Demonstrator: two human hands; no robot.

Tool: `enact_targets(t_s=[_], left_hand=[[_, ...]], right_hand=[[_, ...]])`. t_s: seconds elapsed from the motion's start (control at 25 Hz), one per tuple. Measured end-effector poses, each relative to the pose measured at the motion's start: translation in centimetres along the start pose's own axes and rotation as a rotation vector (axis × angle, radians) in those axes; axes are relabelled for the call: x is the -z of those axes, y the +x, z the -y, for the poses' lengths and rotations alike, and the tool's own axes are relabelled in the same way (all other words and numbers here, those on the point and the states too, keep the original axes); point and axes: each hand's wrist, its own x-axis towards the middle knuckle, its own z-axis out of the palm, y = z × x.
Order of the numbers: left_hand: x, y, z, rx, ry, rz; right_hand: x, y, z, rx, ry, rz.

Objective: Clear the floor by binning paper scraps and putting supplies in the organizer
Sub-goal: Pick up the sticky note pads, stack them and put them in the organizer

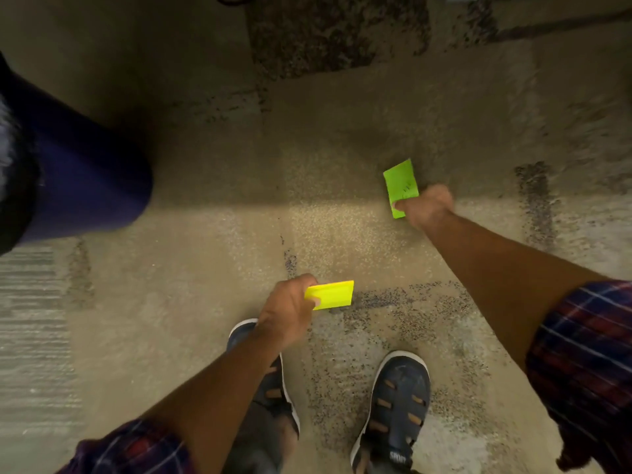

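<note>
Two flat rectangular pads, yellow pad (331,294) and green pad (400,184), pinched over speckled floor (212,200).

Showing "SPORT" in pale letters on the strap of the right sandal (398,405); dark marks on the green note (400,185) staying unreadable.

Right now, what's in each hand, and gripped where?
Left hand pinches a yellow pad of sticky notes by its left short end. Right hand holds a green pad by its lower corner nearest the person.
</note>
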Motion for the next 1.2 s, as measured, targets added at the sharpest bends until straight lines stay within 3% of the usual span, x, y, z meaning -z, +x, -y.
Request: enact_targets(t_s=[0.2,0.44,0.72,0.96,1.08,1.2], left_hand=[[4.3,-4.4,-4.9,-0.083,-0.024,-0.259],[11.9,-11.8,-13.3,-0.253,-0.133,-0.535],[23.3,-23.4,-27.9,-0.357,-0.051,-0.738],[28.7,-33.0,-38.9,-0.455,-0.098,-0.834],[31.1,-37.0,-43.5,-0.331,-0.450,-0.842],[33.2,-40.7,-46.7,-0.101,-1.120,-0.552]], right_hand=[[2.2,-9.0,0.1,0.152,0.278,0.118],[11.1,-23.7,4.4,0.080,0.723,0.264],[25.1,-39.6,12.1,0.172,0.782,0.439],[35.8,-50.2,15.9,0.281,0.880,0.554],[40.4,-54.5,16.3,0.449,0.781,0.430],[44.0,-57.6,15.9,0.636,0.613,0.285]])
